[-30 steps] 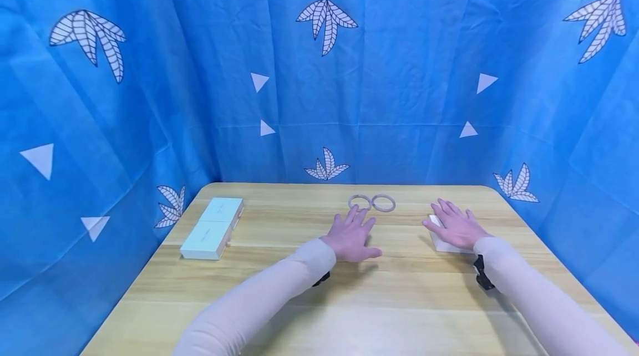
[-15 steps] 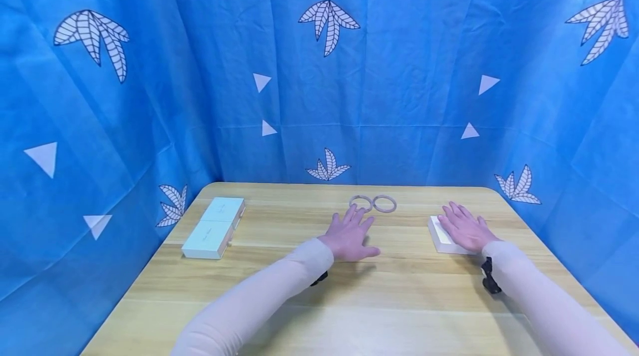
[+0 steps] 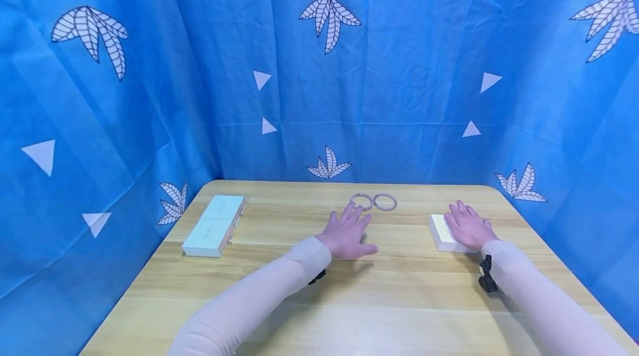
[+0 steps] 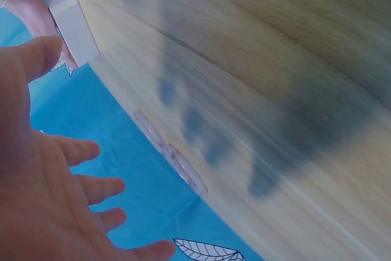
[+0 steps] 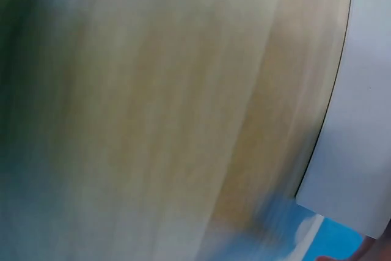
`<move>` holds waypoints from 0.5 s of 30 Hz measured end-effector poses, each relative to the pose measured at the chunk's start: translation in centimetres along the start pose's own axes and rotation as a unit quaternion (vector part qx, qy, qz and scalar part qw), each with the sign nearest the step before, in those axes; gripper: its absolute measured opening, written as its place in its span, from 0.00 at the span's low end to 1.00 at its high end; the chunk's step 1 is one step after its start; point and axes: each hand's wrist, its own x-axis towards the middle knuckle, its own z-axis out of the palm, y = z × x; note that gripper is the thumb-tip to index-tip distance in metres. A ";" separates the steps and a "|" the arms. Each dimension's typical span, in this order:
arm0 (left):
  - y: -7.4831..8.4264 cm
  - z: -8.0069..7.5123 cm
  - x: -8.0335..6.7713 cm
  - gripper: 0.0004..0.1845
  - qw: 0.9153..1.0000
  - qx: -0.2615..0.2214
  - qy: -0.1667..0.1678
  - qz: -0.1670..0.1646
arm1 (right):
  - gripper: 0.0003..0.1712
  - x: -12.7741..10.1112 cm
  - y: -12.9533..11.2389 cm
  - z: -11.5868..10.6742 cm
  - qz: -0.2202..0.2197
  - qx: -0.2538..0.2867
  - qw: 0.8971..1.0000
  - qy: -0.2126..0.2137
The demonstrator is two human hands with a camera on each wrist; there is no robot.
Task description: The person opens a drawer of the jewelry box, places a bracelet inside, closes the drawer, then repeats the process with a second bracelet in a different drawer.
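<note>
On the wooden table my left hand hovers flat with fingers spread, just short of two pale rings lying side by side near the far edge. In the left wrist view the rings lie beyond my open left hand. My right hand rests with straight fingers on a small white box, covering its right part. The right wrist view shows only the white box and blurred wood.
Two pale mint boxes lie end to end at the table's left edge. A blue patterned curtain walls in the table at the back and both sides.
My right hand slid to the right across the white box, uncovering its left part. My left hand stayed almost still near the rings.
</note>
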 end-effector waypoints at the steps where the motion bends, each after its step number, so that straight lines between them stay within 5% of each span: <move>1: 0.0 0.0 0.0 0.47 1.000 -0.001 0.001 -0.001 | 0.44 0.1 0.0 0.1 0.001 0.000 1.000 0.001; 15: -0.6 -0.4 -0.8 0.47 1.000 0.000 -0.006 -0.007 | 0.46 -0.1 0.0 0.0 -0.005 0.014 1.000 -0.023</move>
